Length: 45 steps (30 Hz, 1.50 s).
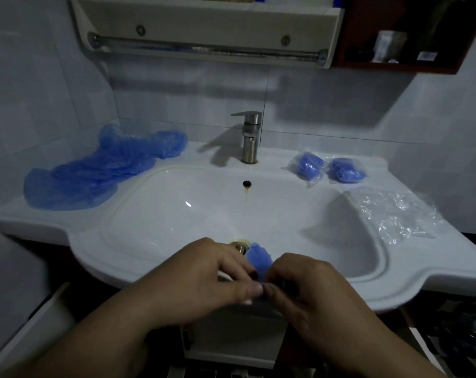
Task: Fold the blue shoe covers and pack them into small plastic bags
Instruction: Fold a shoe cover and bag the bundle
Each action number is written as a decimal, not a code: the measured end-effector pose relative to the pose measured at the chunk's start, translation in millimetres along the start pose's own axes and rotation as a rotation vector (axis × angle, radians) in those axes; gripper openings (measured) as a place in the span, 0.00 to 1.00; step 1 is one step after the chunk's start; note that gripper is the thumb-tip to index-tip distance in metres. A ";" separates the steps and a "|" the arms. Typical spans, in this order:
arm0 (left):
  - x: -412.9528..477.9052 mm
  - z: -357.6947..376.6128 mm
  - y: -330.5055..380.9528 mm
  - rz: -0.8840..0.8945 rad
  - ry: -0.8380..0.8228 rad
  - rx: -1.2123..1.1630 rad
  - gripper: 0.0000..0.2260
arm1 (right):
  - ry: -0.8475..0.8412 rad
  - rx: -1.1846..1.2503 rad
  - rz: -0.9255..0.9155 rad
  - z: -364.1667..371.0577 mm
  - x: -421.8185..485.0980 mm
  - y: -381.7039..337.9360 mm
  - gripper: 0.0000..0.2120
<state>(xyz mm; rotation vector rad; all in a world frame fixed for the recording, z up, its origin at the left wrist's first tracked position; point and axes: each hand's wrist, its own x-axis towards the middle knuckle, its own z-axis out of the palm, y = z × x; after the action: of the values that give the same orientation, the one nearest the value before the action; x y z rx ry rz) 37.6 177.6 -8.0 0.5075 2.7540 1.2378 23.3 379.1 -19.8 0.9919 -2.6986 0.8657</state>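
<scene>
Head view puts both hands low over the front rim of the sink (116, 257), meeting at the fingertips. My left hand (204, 276) and right hand (310, 287) both have their fingers curled, pinching the near end of a folded shoe cover (258, 259) between them. It is a small blue wad sticking out past the fingers, with its long axis running away from me toward the drain. Blur at the fingertips stops me telling whether any clear film is already around it.

As I judge it, the next move turns on where the empty plastic bags (397, 214) lie. They are on the counter to the right and further back, well apart from the hands. That makes the right hand the nearer one to fetch a bag while the left holds the wad.

Behind those, right of the faucet (250, 137), sit the packed bags (309, 166), side by side. The loose pile of shoe covers (95, 175) is spread on the far left counter, on the left hand's side.

I can read no writing anywhere. A pale label in the dark wall shelf (427, 55) is too blurred to make out.
</scene>
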 end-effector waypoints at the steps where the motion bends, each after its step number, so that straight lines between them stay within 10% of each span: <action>1: 1.0 1.5 0.0 -0.012 0.035 -0.003 0.05 | 0.008 0.017 0.017 -0.1 0.7 -2.0 0.04; 10: 9.1 24.0 0.7 -0.140 0.350 -0.019 0.04 | 0.132 0.037 0.237 12.5 3.6 -7.7 0.12; 30: -3.6 13.7 7.9 -0.077 0.171 0.083 0.06 | -0.127 -0.028 -0.020 -15.6 0.8 6.7 0.03; 45: 3.7 19.8 4.8 0.003 0.262 0.200 0.07 | 0.042 0.092 0.256 3.1 14.5 2.3 0.09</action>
<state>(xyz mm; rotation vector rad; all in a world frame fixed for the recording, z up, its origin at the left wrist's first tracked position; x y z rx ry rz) 39.4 195.9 -17.5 0.3888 3.1188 1.1060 10.9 370.8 -18.9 0.6422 -2.8127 1.0503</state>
